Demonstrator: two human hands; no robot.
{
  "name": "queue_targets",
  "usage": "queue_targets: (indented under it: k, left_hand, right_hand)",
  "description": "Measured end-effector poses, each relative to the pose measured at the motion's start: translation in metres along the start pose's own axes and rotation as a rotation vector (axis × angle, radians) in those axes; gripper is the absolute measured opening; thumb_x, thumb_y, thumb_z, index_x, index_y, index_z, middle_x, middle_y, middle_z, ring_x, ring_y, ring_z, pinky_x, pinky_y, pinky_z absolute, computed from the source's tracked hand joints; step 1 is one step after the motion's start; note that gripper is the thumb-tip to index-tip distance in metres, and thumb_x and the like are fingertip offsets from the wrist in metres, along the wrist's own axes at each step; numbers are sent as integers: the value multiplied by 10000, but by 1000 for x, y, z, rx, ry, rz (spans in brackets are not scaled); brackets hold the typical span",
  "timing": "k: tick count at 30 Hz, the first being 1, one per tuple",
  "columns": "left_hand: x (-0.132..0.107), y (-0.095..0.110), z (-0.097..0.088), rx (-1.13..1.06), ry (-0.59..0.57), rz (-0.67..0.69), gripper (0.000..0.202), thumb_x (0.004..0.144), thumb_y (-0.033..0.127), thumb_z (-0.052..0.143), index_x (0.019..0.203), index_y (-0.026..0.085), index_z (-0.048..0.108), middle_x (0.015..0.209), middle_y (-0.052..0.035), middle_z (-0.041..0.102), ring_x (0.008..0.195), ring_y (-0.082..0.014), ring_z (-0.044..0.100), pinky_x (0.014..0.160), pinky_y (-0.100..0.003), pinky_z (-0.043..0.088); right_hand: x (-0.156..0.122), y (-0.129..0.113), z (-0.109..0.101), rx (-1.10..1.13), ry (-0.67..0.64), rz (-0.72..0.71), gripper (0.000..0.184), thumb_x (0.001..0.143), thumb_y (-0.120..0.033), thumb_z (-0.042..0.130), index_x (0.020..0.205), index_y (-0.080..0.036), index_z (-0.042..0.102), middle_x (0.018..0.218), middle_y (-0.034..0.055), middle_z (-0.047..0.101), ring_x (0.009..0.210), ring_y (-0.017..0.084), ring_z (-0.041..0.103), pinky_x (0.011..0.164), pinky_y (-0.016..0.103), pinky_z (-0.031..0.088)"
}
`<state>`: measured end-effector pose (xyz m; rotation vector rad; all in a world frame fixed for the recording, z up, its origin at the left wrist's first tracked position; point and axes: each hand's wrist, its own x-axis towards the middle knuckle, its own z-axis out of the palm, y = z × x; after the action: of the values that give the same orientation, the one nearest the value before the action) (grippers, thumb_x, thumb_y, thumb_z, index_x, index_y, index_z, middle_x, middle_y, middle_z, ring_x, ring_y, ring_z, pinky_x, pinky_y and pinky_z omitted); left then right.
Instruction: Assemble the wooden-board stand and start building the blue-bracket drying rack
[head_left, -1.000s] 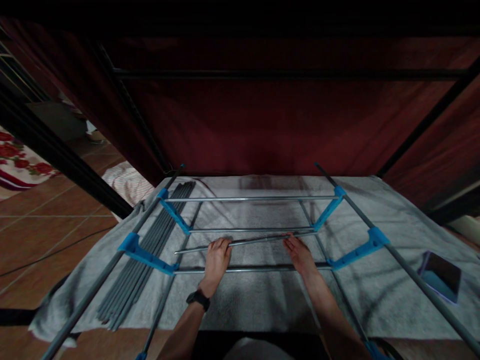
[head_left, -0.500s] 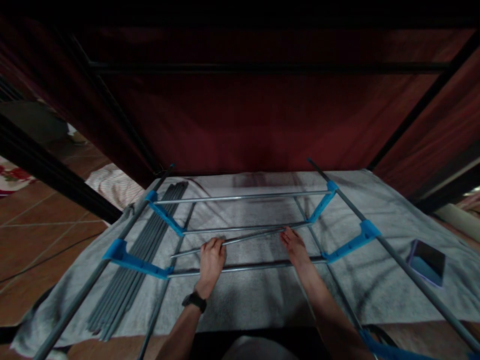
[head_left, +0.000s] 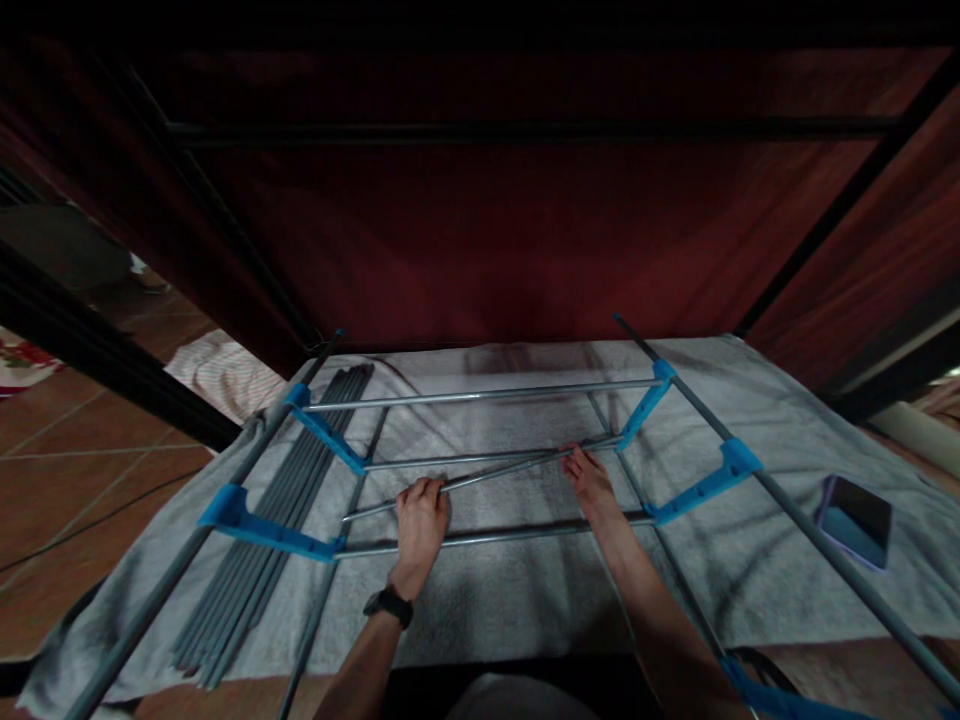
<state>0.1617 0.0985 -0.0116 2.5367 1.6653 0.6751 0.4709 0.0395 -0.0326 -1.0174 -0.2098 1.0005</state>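
Note:
A thin grey metal tube (head_left: pixel 487 474) lies slantwise between both hands, its left end lower than its right. My left hand (head_left: pixel 421 518), with a dark watch on the wrist, is closed around its left part. Near the tube's right part, my right hand (head_left: pixel 585 475) has its fingers closed on it. The tube's right end comes close to a blue plastic bracket (head_left: pixel 641 418); whether they touch I cannot tell. Around the hands stands a rack frame of grey poles, blue brackets and crossbars, including a front crossbar (head_left: pixel 510 537) and a back crossbar (head_left: pixel 480 394).
Several loose grey tubes (head_left: pixel 277 540) lie bundled at the left on a grey cloth (head_left: pixel 525 600). A phone (head_left: pixel 855 520) rests on the cloth at the right. Behind the rack hangs a dark red panel (head_left: pixel 525 250) with black bars. Tiled floor (head_left: pixel 97 430) shows at the left.
The tube's right end has risen slightly and it slants a little more. My right hand has moved slightly up with it; my left hand keeps its hold.

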Motion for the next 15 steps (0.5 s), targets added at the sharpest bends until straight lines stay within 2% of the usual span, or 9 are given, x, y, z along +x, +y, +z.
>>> queue_targets:
  k: [6,15]
  left_hand:
    - [1,2,-3,-1,2,5,273,895,157,434,1017,163,678,1020,-111,687,969,-263,624,921,-419,417]
    - [0,1,-2,-21,22,12,274,906,176,424,1021,172,673,1013,-105,692,970,-260,622,939,-429,409]
  right_hand:
    - [0,-6,2,53,-58,-31,316,593,-373,873,820,-239,699,882,-3,748,704,134,663,670,270,545]
    - [-1,-8,4,58,-13,-59,278,633,-358,847,821,-252,671,903,-8,743,722,150,672,723,314,547]
